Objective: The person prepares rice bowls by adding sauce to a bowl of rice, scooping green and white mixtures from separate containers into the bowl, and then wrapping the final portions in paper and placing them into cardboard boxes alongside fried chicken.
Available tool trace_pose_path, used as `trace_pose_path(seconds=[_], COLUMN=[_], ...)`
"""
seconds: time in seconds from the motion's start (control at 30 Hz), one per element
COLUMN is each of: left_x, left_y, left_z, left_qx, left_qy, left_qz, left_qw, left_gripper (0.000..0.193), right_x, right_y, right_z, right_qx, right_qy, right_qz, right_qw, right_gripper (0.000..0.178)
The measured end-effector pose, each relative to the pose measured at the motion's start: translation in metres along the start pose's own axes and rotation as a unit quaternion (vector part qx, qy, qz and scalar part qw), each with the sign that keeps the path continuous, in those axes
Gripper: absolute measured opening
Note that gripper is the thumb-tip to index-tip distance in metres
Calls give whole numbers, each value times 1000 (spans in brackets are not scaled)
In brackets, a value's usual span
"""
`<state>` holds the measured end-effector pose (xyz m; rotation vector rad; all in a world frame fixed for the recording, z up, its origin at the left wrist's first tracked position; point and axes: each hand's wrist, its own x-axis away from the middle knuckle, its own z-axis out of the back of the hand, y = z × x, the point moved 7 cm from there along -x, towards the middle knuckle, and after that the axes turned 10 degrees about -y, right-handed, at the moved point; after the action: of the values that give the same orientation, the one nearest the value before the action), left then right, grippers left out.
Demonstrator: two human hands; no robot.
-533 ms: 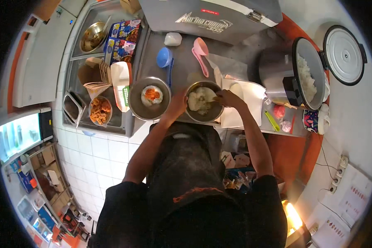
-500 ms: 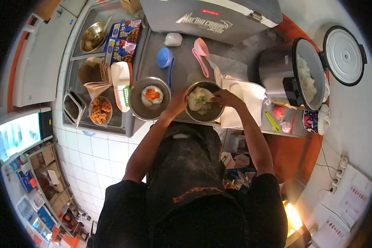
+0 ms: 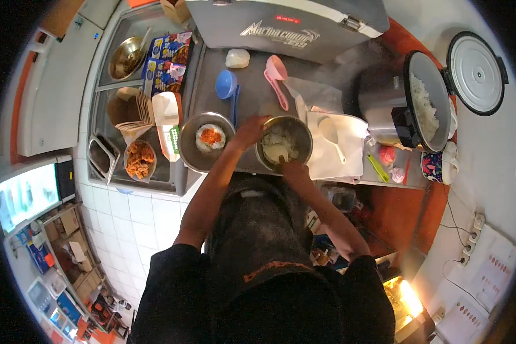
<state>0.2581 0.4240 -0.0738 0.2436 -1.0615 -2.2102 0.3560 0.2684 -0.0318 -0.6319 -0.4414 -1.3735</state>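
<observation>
A steel mixing bowl (image 3: 307,137) with white rice and green flecks stands in front of me at the counter's near edge. My left hand (image 3: 253,132) is closed on its left rim. Over the near rim reaches my right hand (image 3: 295,173), its fingers closed on a pale spoon (image 3: 276,153) whose broad head rests in the rice. Just left of it, a second steel bowl (image 3: 192,156) holds a white mound of rice (image 3: 205,141) topped with orange-red bits (image 3: 211,136).
Behind the bowls lie a blue scoop (image 3: 226,86) and a pink scoop (image 3: 276,69). A white paddle (image 3: 329,131) rests on paper sheets (image 3: 332,166) at right, near an open rice cooker (image 3: 384,103). Fried pieces (image 3: 139,159) and cartons (image 3: 166,109) stand left. A grey cooler (image 3: 281,28) is at the back.
My right hand has moved from the bowl's right rim to its near side, where the pale spoon now shows. My left hand has shifted farther up the left rim.
</observation>
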Motion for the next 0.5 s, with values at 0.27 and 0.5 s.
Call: trace_pose_path(seconds=[0.27,0.5], left_x=[5,54], left_y=[1,19], left_z=[3,6], left_qx=[-52,103], left_qy=[36,87], left_qz=[-15,114], left_qw=[998,984], left_gripper=[33,33], right_x=[11,-45], right_y=[43,107], right_z=[-9,70], right_qx=[13,-184], right_qy=[160,-141], right_qz=[135,-32], right_qw=[978,972], right_gripper=[26,30])
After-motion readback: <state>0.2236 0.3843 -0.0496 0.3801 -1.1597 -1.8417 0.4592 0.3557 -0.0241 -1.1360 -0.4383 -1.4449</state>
